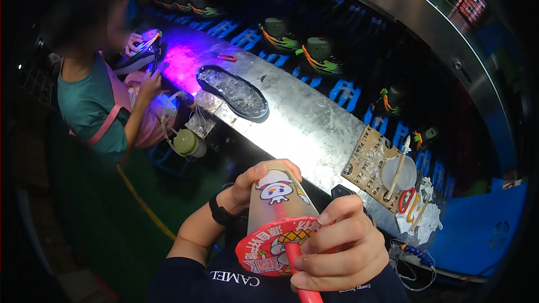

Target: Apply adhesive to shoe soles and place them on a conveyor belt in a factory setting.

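I see the metal bench (314,129) running behind the cup (278,213), a black shoe sole (233,92) lying farther along it. My left hand (252,182) wraps the cup's side, while my right hand (337,252) pinches the red straw (300,272) at its sealed lid

Shoe factory: conveyor (337,87), shoe sole (233,92)

A long metal workbench (314,129) carries a dark shoe sole (233,92), a cardboard piece (368,163) and a white bowl (398,173).
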The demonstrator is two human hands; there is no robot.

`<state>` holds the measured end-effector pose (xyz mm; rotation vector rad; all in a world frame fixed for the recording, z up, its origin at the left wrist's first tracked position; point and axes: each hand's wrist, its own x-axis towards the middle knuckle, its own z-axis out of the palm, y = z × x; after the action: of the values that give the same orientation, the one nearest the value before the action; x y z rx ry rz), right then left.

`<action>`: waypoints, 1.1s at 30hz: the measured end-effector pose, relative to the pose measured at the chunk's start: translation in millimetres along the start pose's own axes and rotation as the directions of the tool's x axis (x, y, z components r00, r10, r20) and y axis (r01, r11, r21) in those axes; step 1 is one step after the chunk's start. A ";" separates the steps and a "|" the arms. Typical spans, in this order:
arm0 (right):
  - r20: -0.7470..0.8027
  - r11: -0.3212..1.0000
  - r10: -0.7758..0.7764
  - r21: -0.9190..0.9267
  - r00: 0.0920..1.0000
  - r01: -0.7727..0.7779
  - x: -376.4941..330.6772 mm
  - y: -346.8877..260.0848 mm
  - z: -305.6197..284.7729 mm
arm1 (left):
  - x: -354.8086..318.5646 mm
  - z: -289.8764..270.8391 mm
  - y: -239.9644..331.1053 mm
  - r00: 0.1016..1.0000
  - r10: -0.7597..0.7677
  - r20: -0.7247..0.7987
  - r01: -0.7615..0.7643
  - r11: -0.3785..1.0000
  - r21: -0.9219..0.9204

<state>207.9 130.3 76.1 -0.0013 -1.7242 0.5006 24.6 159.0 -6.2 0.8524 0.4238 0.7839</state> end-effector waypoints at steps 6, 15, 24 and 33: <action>-0.007 1.000 0.018 0.000 1.000 -0.018 2.4 -1.0 0.7 | 0.7 -2.0 1.4 1.000 0.012 0.009 -0.012 1.000 0.022; 0.077 0.994 -0.062 0.096 0.995 0.055 0.3 8.6 -5.0 | 5.2 -8.6 11.0 0.995 0.095 0.000 -0.094 0.984 0.151; -0.069 0.952 -0.288 0.089 0.955 0.293 5.4 22.4 5.4 | 4.4 -10.5 16.2 0.992 0.120 0.027 -0.123 0.976 0.182; -0.053 0.990 -0.050 0.127 0.997 0.056 -1.4 14.5 2.9 | 3.0 -12.3 9.7 0.994 0.108 -0.001 -0.107 0.981 0.160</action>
<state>201.6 142.1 69.6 0.1228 -1.6362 0.5667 14.7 171.4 -6.0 1.0284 0.4565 0.8620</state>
